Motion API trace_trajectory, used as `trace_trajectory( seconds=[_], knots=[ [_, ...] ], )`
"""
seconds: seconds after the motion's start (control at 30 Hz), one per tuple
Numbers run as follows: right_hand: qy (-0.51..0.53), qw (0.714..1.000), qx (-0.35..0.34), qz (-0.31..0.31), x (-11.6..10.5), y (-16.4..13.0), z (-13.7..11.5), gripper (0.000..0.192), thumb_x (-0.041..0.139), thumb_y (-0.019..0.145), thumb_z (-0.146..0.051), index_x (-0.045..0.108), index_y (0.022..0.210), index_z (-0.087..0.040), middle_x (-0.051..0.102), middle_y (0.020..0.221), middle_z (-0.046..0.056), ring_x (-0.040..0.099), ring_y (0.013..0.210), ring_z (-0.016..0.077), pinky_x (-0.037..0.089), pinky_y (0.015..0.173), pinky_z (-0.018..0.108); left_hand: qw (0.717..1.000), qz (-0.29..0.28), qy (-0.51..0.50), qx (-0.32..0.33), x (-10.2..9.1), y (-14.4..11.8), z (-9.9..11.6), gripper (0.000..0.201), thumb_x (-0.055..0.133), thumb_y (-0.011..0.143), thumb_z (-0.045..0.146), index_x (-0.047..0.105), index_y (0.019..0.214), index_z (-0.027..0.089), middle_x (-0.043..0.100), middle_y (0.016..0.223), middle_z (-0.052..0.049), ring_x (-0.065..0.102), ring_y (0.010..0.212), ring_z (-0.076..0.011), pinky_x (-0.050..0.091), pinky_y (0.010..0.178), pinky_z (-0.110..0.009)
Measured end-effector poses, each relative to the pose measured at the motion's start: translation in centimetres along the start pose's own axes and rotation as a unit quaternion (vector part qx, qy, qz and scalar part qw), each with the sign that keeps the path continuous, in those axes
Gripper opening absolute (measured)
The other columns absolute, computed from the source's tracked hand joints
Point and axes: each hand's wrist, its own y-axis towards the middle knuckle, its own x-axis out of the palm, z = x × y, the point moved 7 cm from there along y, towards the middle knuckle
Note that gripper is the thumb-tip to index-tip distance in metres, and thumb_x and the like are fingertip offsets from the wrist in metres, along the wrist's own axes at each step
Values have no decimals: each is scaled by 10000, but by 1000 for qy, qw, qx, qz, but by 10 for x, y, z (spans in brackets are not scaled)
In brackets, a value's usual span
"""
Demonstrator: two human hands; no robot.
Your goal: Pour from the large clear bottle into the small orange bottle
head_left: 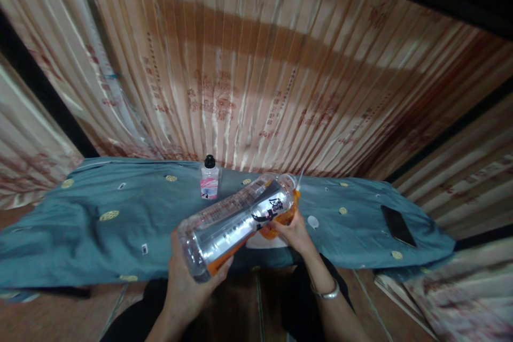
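Observation:
My left hand (192,283) is wrapped round the bottom end of a large clear plastic bottle (240,224) with a silver and orange label. The bottle is tilted, its neck up to the right. My right hand (294,232) closes on a smaller orange container (286,216), mostly hidden behind the large bottle's neck end; its kind is unclear. A thin pale strip sticks up beside the two necks. Whether liquid flows between them cannot be seen. A white round cap-like disc (313,222) lies on the cloth to the right of my right hand.
A small clear bottle (209,184) with a black cap and pink label stands at the back of the blue-green cloth-covered surface (160,224). A dark phone (398,225) lies at the right. Pleated curtains (240,75) hang close behind, with dark frame bars at the sides.

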Motion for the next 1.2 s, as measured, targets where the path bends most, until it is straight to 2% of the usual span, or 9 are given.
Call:
trace_trajectory(
  seconds=[0.2,0.37,0.73,1.2],
  knots=[
    [-14,1000,-1,-1,-2,1,5,578,855,565,-368,571,1037,-195,737,1038,78,698,966,277,551,882,427,1000,-15,-1,4,1,0,-2,731,771,601,499,433,1194,238,616,1094,-83,643,987,-274,538,889,-502],
    [-5,1000,2,6,-1,0,2,564,853,555,-374,571,1015,-212,742,1015,65,705,945,277,565,857,418,1000,2,0,13,1,-1,3,703,765,614,493,453,1196,253,592,1136,-70,617,1049,-276,509,944,-502],
    [14,1000,10,4,0,0,2,540,851,545,-343,568,987,-215,749,996,53,713,931,273,569,862,419,999,-33,6,12,1,0,-4,737,766,635,470,407,1233,233,576,1177,-101,603,1090,-286,490,976,-547],
    [-18,1000,-3,10,-2,0,1,529,849,550,-355,580,983,-212,755,998,63,713,918,275,575,843,416,999,-8,10,40,0,0,-3,727,770,616,479,429,1216,248,593,1127,-90,626,1030,-278,527,913,-532]
  ],
)
